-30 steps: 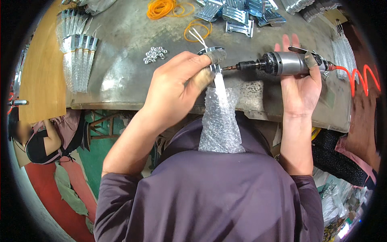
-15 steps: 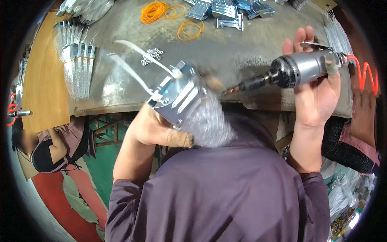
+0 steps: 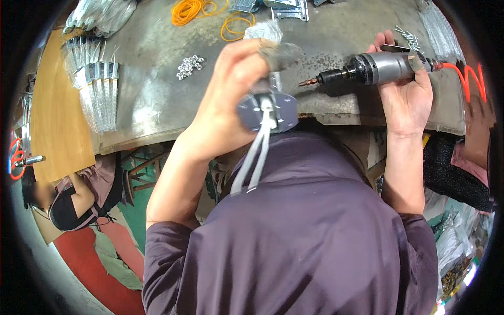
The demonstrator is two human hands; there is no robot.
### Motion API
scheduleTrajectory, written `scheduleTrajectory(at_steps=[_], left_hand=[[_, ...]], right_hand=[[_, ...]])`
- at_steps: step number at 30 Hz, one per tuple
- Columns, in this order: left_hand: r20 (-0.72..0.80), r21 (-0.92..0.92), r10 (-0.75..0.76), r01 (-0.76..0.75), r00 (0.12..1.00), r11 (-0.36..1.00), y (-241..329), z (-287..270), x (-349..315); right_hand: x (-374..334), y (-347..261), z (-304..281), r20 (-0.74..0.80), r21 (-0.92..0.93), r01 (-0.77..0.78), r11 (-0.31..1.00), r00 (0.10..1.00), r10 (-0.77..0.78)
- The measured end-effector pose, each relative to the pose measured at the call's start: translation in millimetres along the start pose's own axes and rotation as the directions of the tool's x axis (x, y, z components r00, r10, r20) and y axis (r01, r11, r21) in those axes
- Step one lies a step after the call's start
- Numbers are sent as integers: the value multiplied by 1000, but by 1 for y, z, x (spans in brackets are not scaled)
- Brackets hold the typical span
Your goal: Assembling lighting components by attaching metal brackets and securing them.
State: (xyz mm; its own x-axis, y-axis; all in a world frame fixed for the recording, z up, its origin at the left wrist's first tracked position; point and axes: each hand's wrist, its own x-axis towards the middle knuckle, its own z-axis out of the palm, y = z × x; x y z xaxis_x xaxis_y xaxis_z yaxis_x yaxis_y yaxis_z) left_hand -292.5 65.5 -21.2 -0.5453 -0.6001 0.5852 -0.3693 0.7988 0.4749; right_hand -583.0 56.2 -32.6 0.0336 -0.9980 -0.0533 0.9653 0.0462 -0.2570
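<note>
My left hand [image 3: 223, 102] grips a metal part with a dark, rounded end plate [image 3: 286, 109]. Two white straps [image 3: 253, 160] hang from it toward my chest. Its far end is covered in clear bubble wrap [image 3: 265, 30], and the hand hides most of its middle. On the right, my right hand [image 3: 405, 100] is wrapped around a silver and black air screwdriver [image 3: 386, 68]. The bit points left, apart from the part. Small screws [image 3: 407, 38] lie beyond that hand, and a cluster of shiny nuts [image 3: 190, 67] rests left of my left hand.
Orange rubber bands [image 3: 190, 11] and blue-silver metal brackets [image 3: 290, 13] lie at the far side of the metal table [image 3: 152, 118]. Bubble-wrapped bundles [image 3: 100, 97] sit at the left. A red coiled hose [image 3: 464, 81] trails from the screwdriver. Another person [image 3: 79, 197] is at the far left.
My left hand has risen and turned the part, so the straps swing from upper left to toward me, and the wrapped end faces away. The screwdriver has shifted slightly away from me.
</note>
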Motion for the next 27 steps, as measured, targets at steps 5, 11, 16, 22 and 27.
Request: scheduleTrajectory(at_steps=[5, 11, 16, 22, 27], left_hand=[[310, -3, -260, 275, 914, 962, -4, 2, -11], [219, -331, -351, 407, 910, 851, -6, 8, -6], [272, -102, -237, 273, 933, 957, -4, 3, 22], [259, -107, -214, 248, 942, 963, -6, 10, 31], [251, -134, -186, 224, 950, 965, -10, 18, 36]], right_hand=[[1, -1, -1, 32, 3, -4, 1000, 999, 4], [6, -1, -5, 16, 3, -4, 1000, 1000, 4], [9, -6, -6, -18, -34, 31, 999, 999, -32], [13, -8, -8, -48, -83, 63, 995, 997, -68], [12, -15, -12, -17, 36, 0, 999, 1000, 1]])
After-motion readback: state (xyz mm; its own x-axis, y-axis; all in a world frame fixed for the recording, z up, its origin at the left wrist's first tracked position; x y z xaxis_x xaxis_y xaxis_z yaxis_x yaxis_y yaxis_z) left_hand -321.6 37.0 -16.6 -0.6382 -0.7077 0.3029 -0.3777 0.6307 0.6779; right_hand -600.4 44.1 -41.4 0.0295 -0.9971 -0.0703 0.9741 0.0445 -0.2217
